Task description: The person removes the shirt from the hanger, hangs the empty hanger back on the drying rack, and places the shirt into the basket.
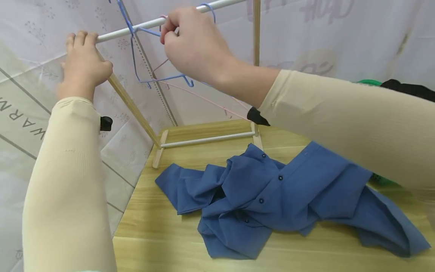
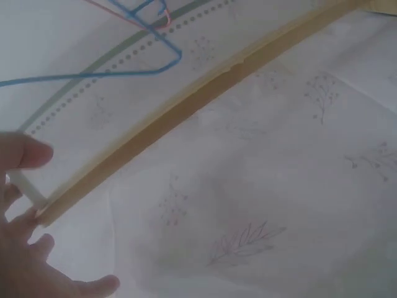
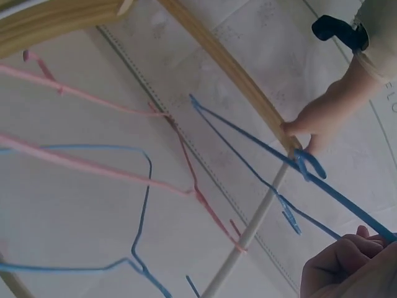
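My left hand (image 1: pixel 83 60) holds the left end of the clothes rack where the white rail (image 1: pixel 117 34) meets the wooden post (image 1: pixel 132 107). Its thumb and fingers lie around that corner. Raised at the rail, my right hand (image 1: pixel 197 45) pinches a blue hanger (image 1: pixel 134 56), which is tilted across the rail. In the right wrist view, that hand's curled fingers (image 3: pixel 344 264) are on the hanger's wire. A pink hanger (image 3: pixel 195 192) and another blue hanger (image 3: pixel 147 205) hang from the rail beside it. Below, a blue button-up shirt (image 1: pixel 299 192) lies crumpled on the table.
The rack's feet (image 1: pixel 159 151) and lower white bar (image 1: pixel 207 139) stand at the back of the wooden table (image 1: pixel 153 238). Patterned curtains (image 1: pixel 210 102) hang behind. Something green (image 1: pixel 370 81) with black cloth (image 1: pixel 408 88) shows partly behind the right sleeve.
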Available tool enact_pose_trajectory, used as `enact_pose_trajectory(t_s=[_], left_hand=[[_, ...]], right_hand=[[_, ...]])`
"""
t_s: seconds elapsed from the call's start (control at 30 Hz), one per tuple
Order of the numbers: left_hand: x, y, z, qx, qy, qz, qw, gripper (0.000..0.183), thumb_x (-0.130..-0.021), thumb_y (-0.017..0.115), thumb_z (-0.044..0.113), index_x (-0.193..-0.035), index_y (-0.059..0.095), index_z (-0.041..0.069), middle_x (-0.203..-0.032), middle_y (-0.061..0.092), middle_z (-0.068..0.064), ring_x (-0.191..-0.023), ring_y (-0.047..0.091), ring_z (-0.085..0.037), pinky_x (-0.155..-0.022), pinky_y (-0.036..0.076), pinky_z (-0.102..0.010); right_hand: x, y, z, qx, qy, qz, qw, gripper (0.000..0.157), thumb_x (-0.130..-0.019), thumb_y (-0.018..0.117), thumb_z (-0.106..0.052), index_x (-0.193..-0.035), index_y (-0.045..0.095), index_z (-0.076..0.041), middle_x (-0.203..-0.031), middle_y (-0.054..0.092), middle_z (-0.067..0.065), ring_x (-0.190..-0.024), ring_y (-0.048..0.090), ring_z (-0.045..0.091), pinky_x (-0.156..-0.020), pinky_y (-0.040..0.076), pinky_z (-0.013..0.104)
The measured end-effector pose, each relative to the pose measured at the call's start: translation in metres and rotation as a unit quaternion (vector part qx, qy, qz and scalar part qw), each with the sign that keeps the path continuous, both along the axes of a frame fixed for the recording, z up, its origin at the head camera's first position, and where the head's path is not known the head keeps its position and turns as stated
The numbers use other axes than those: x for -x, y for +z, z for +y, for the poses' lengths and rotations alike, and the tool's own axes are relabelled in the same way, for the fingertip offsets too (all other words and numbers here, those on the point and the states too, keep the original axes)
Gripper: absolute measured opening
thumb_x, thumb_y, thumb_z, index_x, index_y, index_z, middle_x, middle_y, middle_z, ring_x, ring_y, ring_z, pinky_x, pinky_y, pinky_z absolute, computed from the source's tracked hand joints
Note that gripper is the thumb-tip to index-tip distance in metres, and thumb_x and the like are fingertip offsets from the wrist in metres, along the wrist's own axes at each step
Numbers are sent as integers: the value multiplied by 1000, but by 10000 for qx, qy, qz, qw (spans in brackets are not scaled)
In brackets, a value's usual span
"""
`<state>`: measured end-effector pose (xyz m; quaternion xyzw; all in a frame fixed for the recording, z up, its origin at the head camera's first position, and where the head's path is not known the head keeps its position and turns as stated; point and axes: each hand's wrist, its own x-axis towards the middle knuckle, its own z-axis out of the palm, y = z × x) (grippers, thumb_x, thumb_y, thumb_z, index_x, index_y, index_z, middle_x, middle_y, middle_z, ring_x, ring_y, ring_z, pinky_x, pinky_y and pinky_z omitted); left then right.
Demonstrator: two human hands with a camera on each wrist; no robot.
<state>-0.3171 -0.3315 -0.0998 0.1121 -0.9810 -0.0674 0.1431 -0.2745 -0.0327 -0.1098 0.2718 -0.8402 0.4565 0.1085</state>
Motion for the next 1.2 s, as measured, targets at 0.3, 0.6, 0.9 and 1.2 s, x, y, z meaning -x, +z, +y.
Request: enact_pose_trajectory(t_s=[0.3,0.6,0.9,1.2], left_hand=[[12,-15,12,-721,367,599,9949,92,-87,51,9,-158,-4,28,-163,-22,7,-152,13,-30,-116,21,-63],[14,-8,21,-1051,490,27,9932,112,-82,55,6,-150,-29,32,-152,-45,9,-152,4,-37,-109,37,-56],[14,-10,19,-1029,447,-36,9937,114,-80,55,4,-149,-32,31,-152,-46,7,-134,35,-36,-73,49,-32],[13,-12,8,-952,343,-102,9948,113,-83,57,9,-148,-33,29,-151,-47,6,-147,17,-40,-87,50,-41]], right_hand=[[-29,-22,-1,69,103,93,9999,29,-100,34,-13,-102,63,-17,-87,58,-2,-66,52,14,-57,38,26],[-40,-50,-1,-208,413,-91,9989,30,-98,30,-9,-107,57,-16,-94,58,-2,-68,51,17,-62,40,27],[-38,-74,7,-1280,563,-93,9901,27,-96,39,-17,-121,51,-17,-93,57,1,-75,52,15,-66,42,27],[-61,-99,46,-2584,660,185,9636,42,-95,50,-29,-137,45,-21,-133,49,-2,-104,50,12,-85,46,30]])
